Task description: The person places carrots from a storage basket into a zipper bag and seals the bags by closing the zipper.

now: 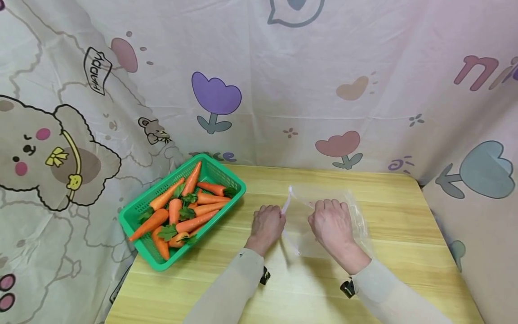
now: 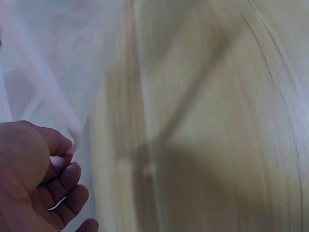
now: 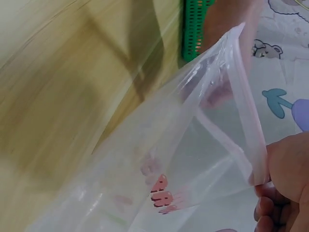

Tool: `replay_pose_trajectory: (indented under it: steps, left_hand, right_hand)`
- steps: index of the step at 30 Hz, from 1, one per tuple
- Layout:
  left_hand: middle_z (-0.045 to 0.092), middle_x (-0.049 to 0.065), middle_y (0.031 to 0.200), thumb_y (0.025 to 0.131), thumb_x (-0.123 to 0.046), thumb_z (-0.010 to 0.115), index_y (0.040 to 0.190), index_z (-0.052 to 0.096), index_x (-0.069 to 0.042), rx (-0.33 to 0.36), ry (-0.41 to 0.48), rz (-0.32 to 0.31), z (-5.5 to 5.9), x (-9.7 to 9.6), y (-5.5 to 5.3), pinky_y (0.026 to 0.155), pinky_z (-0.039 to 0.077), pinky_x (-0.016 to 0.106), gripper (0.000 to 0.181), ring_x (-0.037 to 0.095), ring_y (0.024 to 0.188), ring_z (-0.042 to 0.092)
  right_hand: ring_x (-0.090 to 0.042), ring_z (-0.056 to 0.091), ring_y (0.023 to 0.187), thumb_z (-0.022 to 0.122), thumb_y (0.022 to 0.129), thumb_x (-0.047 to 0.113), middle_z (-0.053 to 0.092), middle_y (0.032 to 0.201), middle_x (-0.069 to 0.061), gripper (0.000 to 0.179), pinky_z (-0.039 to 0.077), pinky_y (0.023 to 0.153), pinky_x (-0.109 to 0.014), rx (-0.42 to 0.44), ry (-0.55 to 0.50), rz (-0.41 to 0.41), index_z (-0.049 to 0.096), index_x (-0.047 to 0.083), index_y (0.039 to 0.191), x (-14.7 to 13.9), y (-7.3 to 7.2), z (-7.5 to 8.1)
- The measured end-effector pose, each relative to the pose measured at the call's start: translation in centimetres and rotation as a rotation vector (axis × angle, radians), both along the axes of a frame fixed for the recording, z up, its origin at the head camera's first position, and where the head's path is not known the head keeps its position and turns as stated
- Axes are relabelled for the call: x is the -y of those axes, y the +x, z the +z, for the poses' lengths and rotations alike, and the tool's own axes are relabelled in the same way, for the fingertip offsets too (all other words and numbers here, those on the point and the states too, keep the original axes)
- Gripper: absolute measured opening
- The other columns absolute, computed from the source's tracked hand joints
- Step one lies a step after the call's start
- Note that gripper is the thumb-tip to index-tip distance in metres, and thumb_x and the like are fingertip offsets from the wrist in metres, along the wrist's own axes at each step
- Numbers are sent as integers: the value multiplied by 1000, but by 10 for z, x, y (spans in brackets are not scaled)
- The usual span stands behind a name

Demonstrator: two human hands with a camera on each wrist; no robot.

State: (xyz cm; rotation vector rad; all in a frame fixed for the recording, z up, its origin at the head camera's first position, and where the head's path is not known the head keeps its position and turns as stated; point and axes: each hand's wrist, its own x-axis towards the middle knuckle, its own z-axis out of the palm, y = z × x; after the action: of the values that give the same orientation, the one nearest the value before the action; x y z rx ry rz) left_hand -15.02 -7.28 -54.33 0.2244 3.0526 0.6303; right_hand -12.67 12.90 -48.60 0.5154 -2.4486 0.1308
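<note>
By the curled left fingers (image 2: 70, 176) and the curled right fingers (image 3: 264, 205), the bag (image 3: 130, 166) was pinched at its mouth, which was partly spread. A light, even outward pull was probably best, so that no tear was made. The bag was held over the worktop (image 1: 404, 225), right of the basket (image 1: 210, 222) in which carrots (image 1: 196, 222) were heaped.

Pale wood-grain table (image 1: 404, 225); green basket (image 1: 204, 230) of orange carrots (image 1: 197, 222) at its left; printed cloth (image 1: 275, 58) behind and both sides; purple tulip (image 1: 217, 96), bear print (image 1: 87, 166).
</note>
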Motion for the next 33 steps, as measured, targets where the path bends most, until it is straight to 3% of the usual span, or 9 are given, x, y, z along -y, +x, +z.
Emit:
replay_pose_trajectory:
  steps: [4,10,14,18,22,28,33]
  left_hand:
    - [66,-5,90,106,-36,61,96,70,-18,38,-23,21,-5,2,-2,93,47,43,22,20,92,57]
    - [67,-5,94,106,-39,60,102,72,-18,67,41,-14,-5,-2,-2,95,48,42,24,19,98,58]
    - [66,-6,94,105,-38,62,99,71,-19,29,38,-38,4,-3,2,93,47,39,22,18,98,56]
    - [68,-4,100,104,-32,63,102,71,-17,-25,23,-85,24,7,10,93,47,38,17,19,99,56]
    - [71,0,104,102,-24,66,105,73,-14,-113,4,-131,50,30,18,92,49,39,12,21,99,58]
    - [73,5,103,96,-17,74,103,74,-11,-274,-75,-161,80,87,28,89,52,43,9,26,99,61]
    - [74,8,112,97,-18,73,109,73,-9,-267,-150,-174,90,139,30,96,52,49,14,30,107,63]
  right_hand:
    - [-24,41,57,61,85,13,38,60,-2,25,33,59,-37,88,24,-27,43,10,67,1,3,2]
    - [-26,43,58,71,83,12,44,61,-4,26,34,60,-37,138,17,-83,51,6,69,3,0,1]
    - [-26,44,58,67,85,12,45,60,-5,24,33,59,-36,142,11,-91,52,6,68,3,-3,0]
    - [-27,46,58,67,87,13,50,62,-7,21,34,60,-37,186,-10,-108,57,4,71,1,-5,2]
    - [-29,51,61,66,88,13,58,66,-10,17,36,62,-39,241,-47,-133,62,2,76,-2,-4,4]
    - [-31,53,62,61,88,13,58,65,-10,19,39,63,-41,253,-71,-140,59,3,72,-6,-6,3]
    - [-32,53,62,61,87,13,56,64,-9,19,40,63,-42,247,-80,-146,57,4,71,-7,-8,1]
